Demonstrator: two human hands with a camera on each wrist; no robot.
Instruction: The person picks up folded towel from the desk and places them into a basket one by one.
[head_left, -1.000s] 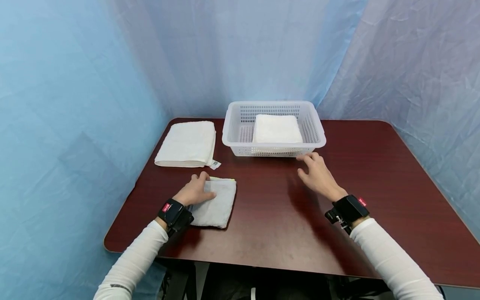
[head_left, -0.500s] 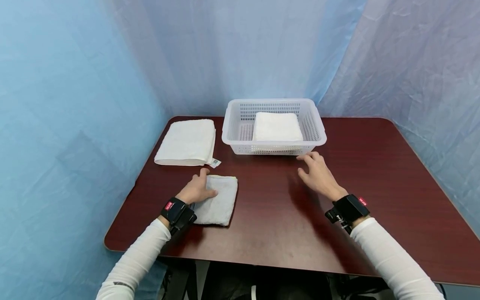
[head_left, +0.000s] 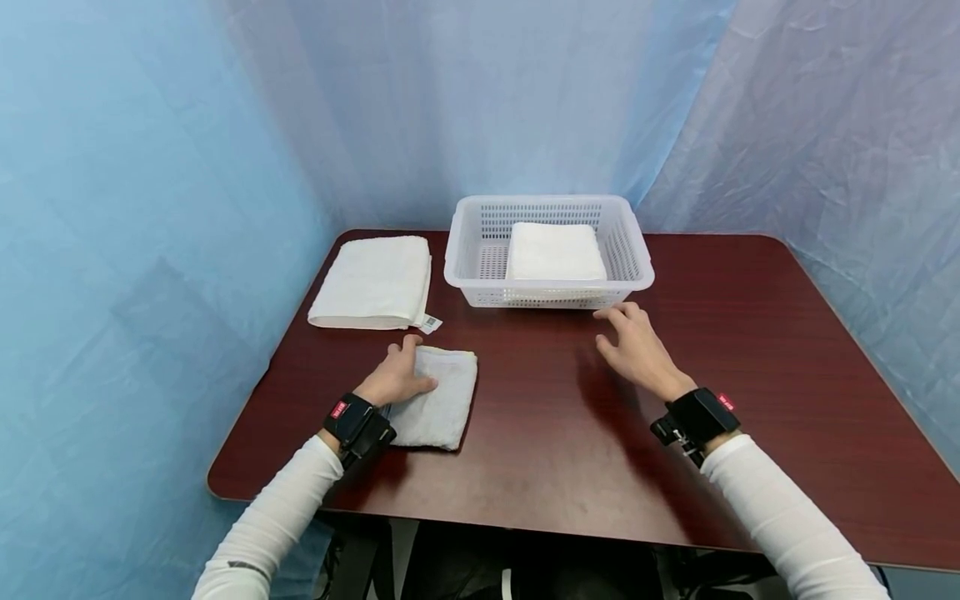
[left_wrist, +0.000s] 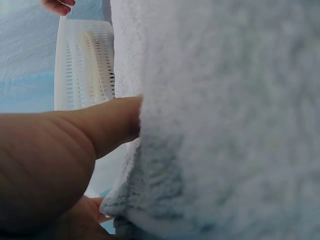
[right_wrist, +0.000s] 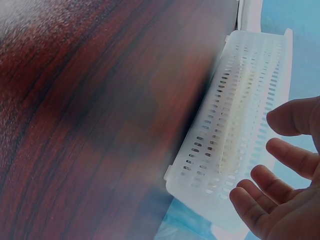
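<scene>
A small folded light grey towel (head_left: 438, 400) lies at the front left of the table. My left hand (head_left: 395, 379) grips its left side: the thumb (left_wrist: 112, 122) lies on the upper face, and the fingers reach round the far left edge, partly hidden by the cloth. My right hand (head_left: 636, 350) hovers by the front right corner of a white perforated plastic basket (head_left: 480, 296), fingers loosely bent and holding nothing. In the right wrist view, the fingers (right_wrist: 280, 182) are spread apart in front of the basket's side. Inside the basket is a folded white towel (head_left: 557, 252).
A larger folded white towel (head_left: 372, 283) with a printed tag (head_left: 430, 324) lies at the back left, behind my left hand. The dark red table (head_left: 750, 358) has rounded corners. Blue cloth curtains (head_left: 480, 100) hang behind it and along the sides.
My left hand and the grey towel have shifted slightly to the right. My right hand stays in nearly the same place. The whole head view has tilted a little.
</scene>
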